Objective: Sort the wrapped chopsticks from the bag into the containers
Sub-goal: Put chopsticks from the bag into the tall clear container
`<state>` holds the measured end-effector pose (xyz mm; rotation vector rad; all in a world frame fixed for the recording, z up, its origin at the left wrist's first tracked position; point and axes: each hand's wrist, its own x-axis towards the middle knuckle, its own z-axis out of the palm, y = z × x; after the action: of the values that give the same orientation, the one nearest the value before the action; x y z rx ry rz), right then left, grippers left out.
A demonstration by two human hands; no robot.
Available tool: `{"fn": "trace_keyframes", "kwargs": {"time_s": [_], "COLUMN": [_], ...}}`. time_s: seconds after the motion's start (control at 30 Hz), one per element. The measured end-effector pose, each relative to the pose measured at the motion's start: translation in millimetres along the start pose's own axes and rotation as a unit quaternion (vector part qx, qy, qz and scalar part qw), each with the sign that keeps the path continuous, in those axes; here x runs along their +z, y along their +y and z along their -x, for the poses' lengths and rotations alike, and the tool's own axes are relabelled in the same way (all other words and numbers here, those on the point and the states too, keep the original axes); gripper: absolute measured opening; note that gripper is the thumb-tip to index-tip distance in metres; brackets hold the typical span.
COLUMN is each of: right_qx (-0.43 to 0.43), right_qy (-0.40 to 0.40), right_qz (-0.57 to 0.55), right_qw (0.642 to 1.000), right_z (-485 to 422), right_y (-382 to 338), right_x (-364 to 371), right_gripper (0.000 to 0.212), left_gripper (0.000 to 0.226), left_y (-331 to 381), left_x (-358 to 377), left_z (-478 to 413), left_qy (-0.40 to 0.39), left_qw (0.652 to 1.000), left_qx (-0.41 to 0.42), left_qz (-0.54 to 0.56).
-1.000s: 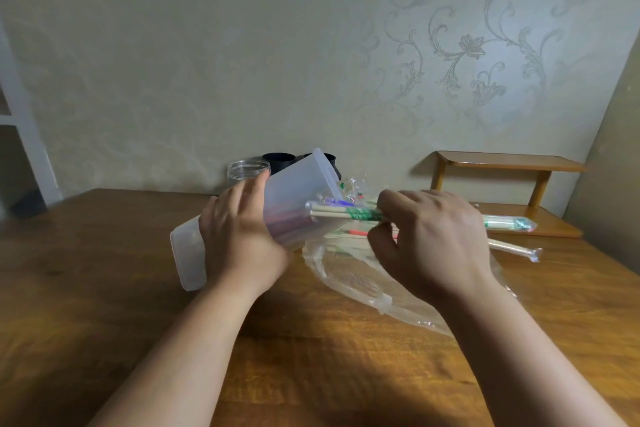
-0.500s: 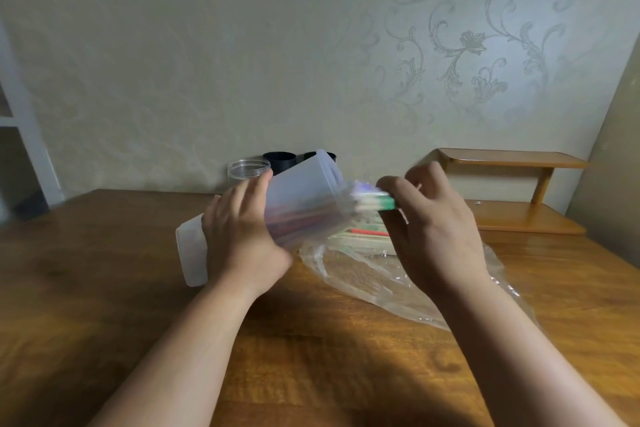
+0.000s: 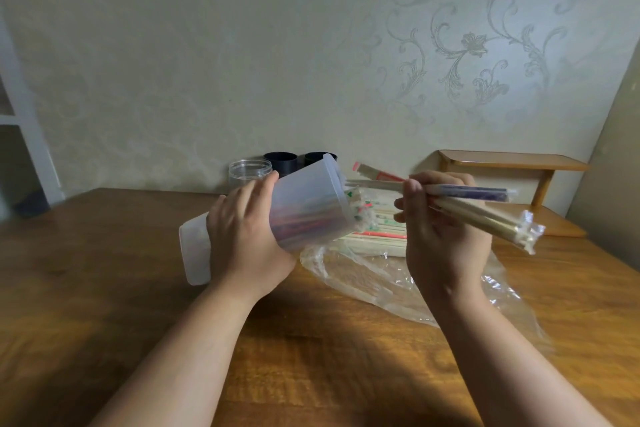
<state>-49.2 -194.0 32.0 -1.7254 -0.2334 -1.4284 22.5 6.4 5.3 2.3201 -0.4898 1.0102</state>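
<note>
Above the desk (image 3: 104, 270), the left hand (image 3: 247, 232) grips a tilted container (image 3: 308, 208), its mouth facing the wrapped chopsticks (image 3: 485, 218) pinched in the right hand (image 3: 440, 232); more lie on the bag (image 3: 363, 276). They look light, stiff and slick-wrapped, so best held mid-length.

Our colours on the brown, wood-grained table (image 3: 104, 253)
We see a frosted white container (image 3: 311, 204), tan chopsticks (image 3: 485, 218) in clear wrap, one purple sleeve (image 3: 467, 191); at twelve o'clock, two black cups (image 3: 280, 161) against pale wallpaper (image 3: 242, 45) with silvery floral scrolls.
</note>
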Motion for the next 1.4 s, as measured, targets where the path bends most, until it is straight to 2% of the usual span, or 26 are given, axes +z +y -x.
{"fn": "trace_keyframes", "kwargs": {"time_s": [0.07, 0.13, 0.23, 0.3, 0.4, 0.5, 0.53, 0.6, 0.63, 0.7, 0.77, 0.83, 0.87, 0.93, 0.97, 1.03, 1.1, 1.2, 1.33, 1.4], "right_qx": [0.031, 0.073, 0.163, 0.220, 0.269, 0.275, 0.284, 0.307, 0.314, 0.321, 0.348, 0.366, 0.362, 0.351, 0.346, 0.327, 0.289, 0.228, 0.200, 0.207], "right_qy": [-0.016, -0.067, -0.154, -0.170, -0.139, -0.057, -0.041, -0.059, -0.089, -0.151, -0.144, -0.102, -0.079, -0.037, -0.028, -0.044, -0.090, -0.104, -0.028, -0.058], "right_qz": [-0.029, -0.038, -0.081, -0.117, -0.207, -0.288, -0.286, -0.235, -0.203, -0.159, -0.172, -0.246, -0.295, -0.357, -0.345, -0.249, -0.105, 0.025, 0.049, 0.051], "right_qw": [0.999, 0.994, 0.971, 0.953, 0.930, 0.915, 0.914, 0.920, 0.923, 0.921, 0.911, 0.892, 0.880, 0.865, 0.872, 0.911, 0.947, 0.968, 0.978, 0.975], "right_z": [1, 3, 4, 5, 6, 2, 1, -1, -1, 0, 1, 1, 0, -1, -1, 0, 2, 4, 4, 7], "right_y": [-5, -4, -3, -2, 2, 5, 6, 4, 2, 1, 4, 7, 8, 7, 6, 7, 9, 17, 17, 13], "right_x": [0, 2, 5, 6, 5, 3, 3, 3, 3, 4, 6, 6, 6, 7, 8, 8, 9, 7, 6, 8], "right_gripper": [0.011, 0.016, 0.004, 0.008, 0.025, 0.009, 0.014, 0.029, 0.027, 0.006, 0.025, 0.045, 0.045, 0.023, 0.014, 0.025, 0.026, 0.016, 0.028, 0.030], "left_gripper": [0.102, 0.104, 0.105, 0.106, 0.106, 0.104, 0.104, 0.104, 0.105, 0.106, 0.106, 0.105, 0.104, 0.104, 0.105, 0.105, 0.105, 0.105, 0.105, 0.105], "left_y": [0, 0, 1, 2, 2, 0, 0, 0, 0, -1, -1, -1, -1, -1, -1, -1, -1, -1, 0, 0], "left_x": [0, 0, 1, 2, 2, 3, 3, 3, 3, 4, 4, 4, 4, 3, 3, 2, 2, 2, 2, 2], "left_z": [0, 0, 2, 2, 2, 1, 1, 1, 2, 2, 2, 2, 1, 1, 1, 1, 2, 1, 2, 2], "left_qy": [-0.006, -0.019, -0.030, -0.037, -0.039, -0.029, -0.026, -0.025, -0.025, -0.025, -0.022, -0.020, -0.019, -0.019, -0.020, -0.024, -0.026, -0.021, -0.025, -0.024], "left_qw": [1.000, 1.000, 0.999, 0.999, 0.999, 0.999, 0.999, 0.999, 0.999, 0.999, 0.999, 0.999, 0.999, 0.999, 0.999, 0.999, 0.999, 0.999, 0.999, 0.999], "left_qx": [0.001, 0.006, 0.022, 0.029, 0.031, 0.031, 0.033, 0.036, 0.039, 0.046, 0.047, 0.039, 0.035, 0.029, 0.027, 0.027, 0.028, 0.024, 0.023, 0.026], "left_qz": [-0.004, -0.005, 0.001, 0.000, 0.000, 0.000, 0.000, -0.001, -0.002, -0.010, -0.014, -0.015, -0.016, -0.019, -0.020, -0.020, -0.020, -0.020, -0.019, -0.021]}}
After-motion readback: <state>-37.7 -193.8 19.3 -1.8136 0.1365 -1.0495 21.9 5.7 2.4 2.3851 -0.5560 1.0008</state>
